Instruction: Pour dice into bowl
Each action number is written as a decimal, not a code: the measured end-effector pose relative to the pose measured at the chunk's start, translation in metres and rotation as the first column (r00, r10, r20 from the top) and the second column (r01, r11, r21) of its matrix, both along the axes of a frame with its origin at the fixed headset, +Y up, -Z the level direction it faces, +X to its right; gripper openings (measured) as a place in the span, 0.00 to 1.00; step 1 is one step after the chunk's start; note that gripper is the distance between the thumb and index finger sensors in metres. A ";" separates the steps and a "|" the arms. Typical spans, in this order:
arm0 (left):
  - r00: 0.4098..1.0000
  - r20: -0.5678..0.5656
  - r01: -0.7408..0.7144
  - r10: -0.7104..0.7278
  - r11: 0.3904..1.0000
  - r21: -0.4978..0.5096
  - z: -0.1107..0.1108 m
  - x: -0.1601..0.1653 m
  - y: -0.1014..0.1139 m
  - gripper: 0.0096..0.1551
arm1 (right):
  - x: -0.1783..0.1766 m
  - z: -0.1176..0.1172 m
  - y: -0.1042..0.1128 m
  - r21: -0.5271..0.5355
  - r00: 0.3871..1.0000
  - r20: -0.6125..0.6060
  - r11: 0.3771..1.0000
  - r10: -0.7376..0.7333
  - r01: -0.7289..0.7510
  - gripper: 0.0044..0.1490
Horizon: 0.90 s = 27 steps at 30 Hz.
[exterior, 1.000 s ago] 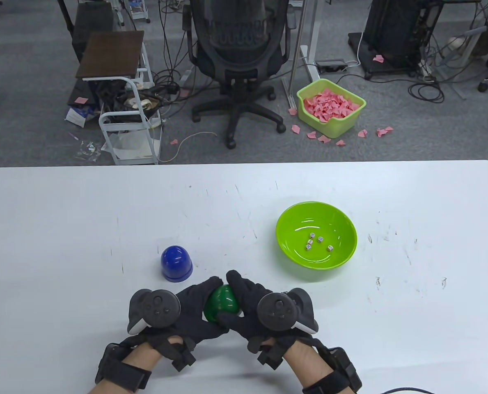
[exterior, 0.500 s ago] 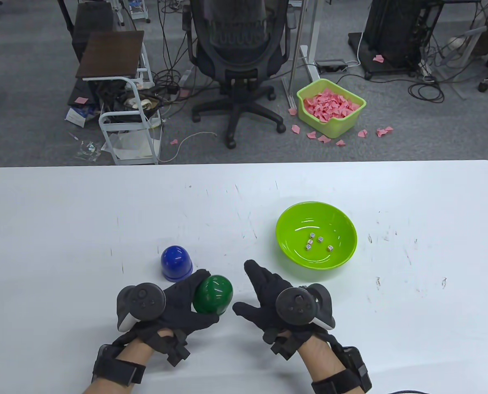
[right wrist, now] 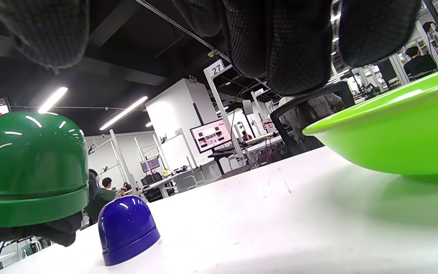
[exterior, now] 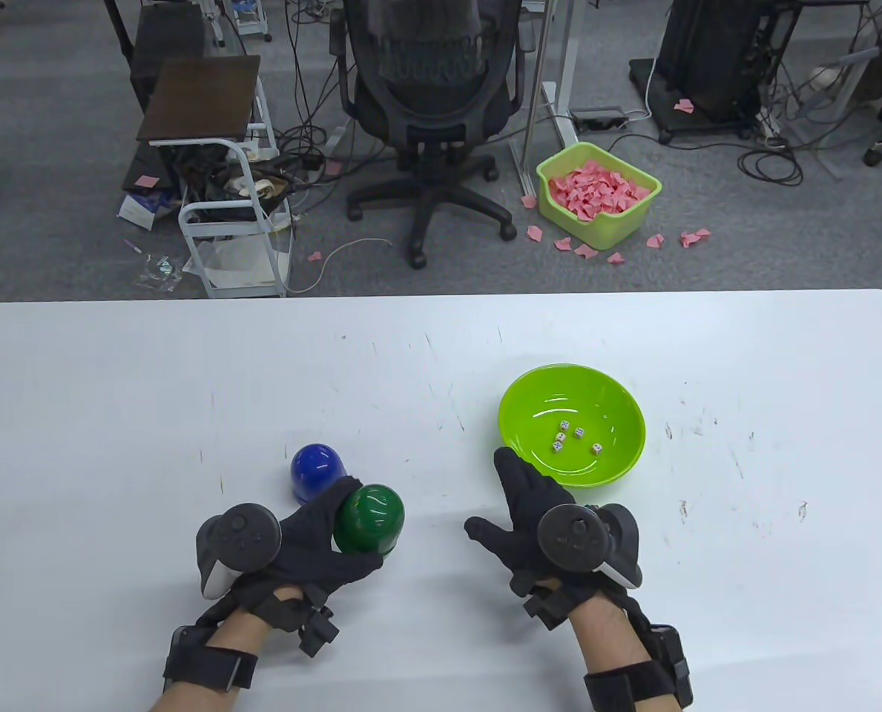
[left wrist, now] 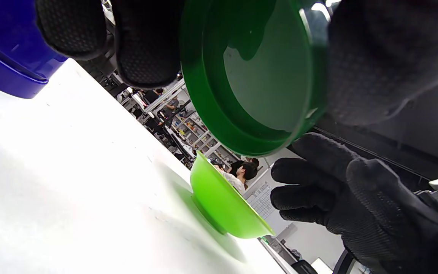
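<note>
Dice [exterior: 573,436], five small white cubes with dark pips, already lie in the bottom of the green bowl [exterior: 619,400] on the right half of the table [exterior: 114,386], so the pour looks done and the step in hand appears to be setting the emptied cup down. Going left to right: the blue cup [exterior: 314,469], a glossy plastic dome with a thicker rim band, stands mouth-down just beyond the left hand [exterior: 314,541]. That hand grips the green cup [exterior: 370,515], its twin in shape, fingers wrapped round its far side and thumb on the near; the left wrist view shows its mouth facing down at a tilt, with no dice visible inside. To do this well, level the rim before contact and keep it beside the blue cup without knocking it, since smooth plastic slides on the slick white tabletop. The right hand [exterior: 537,512] is open and holds nothing, fingertips near the bowl's shiny, shallow, round wall.
</note>
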<state>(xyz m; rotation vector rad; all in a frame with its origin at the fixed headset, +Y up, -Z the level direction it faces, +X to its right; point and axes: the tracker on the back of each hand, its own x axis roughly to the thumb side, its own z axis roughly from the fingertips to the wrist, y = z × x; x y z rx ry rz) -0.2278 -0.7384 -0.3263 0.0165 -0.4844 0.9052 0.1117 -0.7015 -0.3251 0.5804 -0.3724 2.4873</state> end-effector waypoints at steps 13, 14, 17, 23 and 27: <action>0.987 0.035 0.157 -0.157 0.988 -0.006 0.000 0.008 0.020 0.63 | 0.006 -0.001 0.005 0.010 0.999 -0.001 0.999 -0.049 0.049 0.60; 0.985 0.043 0.170 -0.169 0.985 -0.025 -0.001 0.007 0.018 0.63 | 0.007 -0.001 0.005 0.009 0.999 0.001 0.999 -0.050 0.050 0.60; 0.974 0.052 0.222 -0.219 0.973 -0.065 -0.001 0.003 0.012 0.64 | 0.009 -0.001 0.005 0.007 0.999 0.008 0.999 -0.049 0.049 0.60; 0.951 0.066 0.309 -0.302 0.943 -0.121 -0.001 -0.001 0.002 0.64 | 0.007 0.000 0.006 0.008 0.999 0.004 0.999 -0.043 0.043 0.59; 0.930 0.087 0.366 -0.357 0.918 -0.150 -0.001 0.001 -0.006 0.64 | 0.006 0.001 0.006 0.010 0.999 -0.002 0.999 -0.036 0.036 0.59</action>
